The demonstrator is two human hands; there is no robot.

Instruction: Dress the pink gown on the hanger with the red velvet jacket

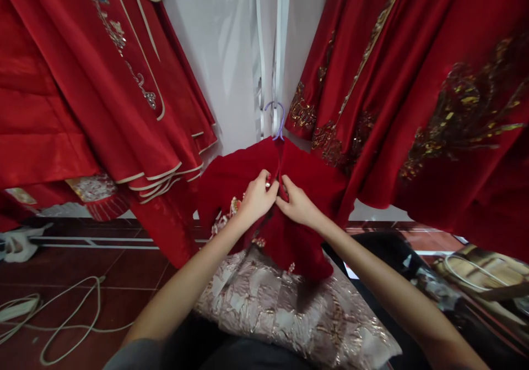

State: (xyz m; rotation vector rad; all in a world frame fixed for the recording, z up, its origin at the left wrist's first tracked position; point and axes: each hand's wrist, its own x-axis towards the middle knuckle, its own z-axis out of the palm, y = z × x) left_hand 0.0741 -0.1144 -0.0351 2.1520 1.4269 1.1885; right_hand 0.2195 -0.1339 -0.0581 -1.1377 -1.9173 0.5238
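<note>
A red velvet garment (239,166) hangs in front of me from a purple hanger (281,122), with beads and pearls on its left side and lower edge. My left hand (261,194) pinches one edge of its front opening below the collar. Close beside it, my right hand (296,200) grips the opposite edge. Both sets of fingers are curled into the cloth, and whatever fastener may lie between them is hidden. Below the red garment, pale pink and gold brocade fabric (285,309) spreads over my lap area.
Red satin garments (136,83) with cream piping hang at left. More red garments (380,83) with gold embroidery hang at right. A white cable (70,326) loops across the tiled floor (132,271). Dark bags and a tan item (483,276) lie at lower right.
</note>
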